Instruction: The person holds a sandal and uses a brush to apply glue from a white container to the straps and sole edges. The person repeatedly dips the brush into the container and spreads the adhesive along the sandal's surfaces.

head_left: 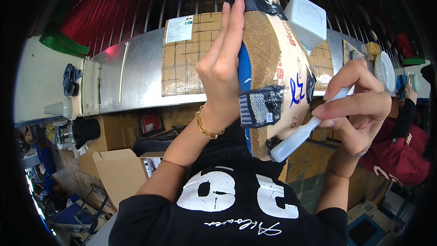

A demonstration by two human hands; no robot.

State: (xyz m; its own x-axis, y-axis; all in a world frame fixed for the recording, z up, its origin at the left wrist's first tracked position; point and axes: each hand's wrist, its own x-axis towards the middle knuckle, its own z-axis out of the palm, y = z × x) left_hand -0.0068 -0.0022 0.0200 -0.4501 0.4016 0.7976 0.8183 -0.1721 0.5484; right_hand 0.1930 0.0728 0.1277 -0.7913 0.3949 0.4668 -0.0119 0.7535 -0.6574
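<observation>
A sandal upper on a last (273, 70) is held up with its underside toward me. It has a tan insole board, brown edges, a blue side and dark straps folded under and stuck down. My left hand (222, 66) grips it along its left side, fingers stretched along the edge and thumb hidden. My right hand (357, 105) pinches a white plastic brush-like tool (296, 140) between thumb and fingers. The tool's wide end lies against the near end of the underside, by a dark patch; any bristles are hidden.
Behind the sandal, a flat cardboard piece (182, 68) lies on the metal bench (107, 79). A white square container (306, 20) stands beyond. White tubs (384, 72) are at the right, near another person in a maroon top (405, 155). An open carton (116, 173) is at the lower left.
</observation>
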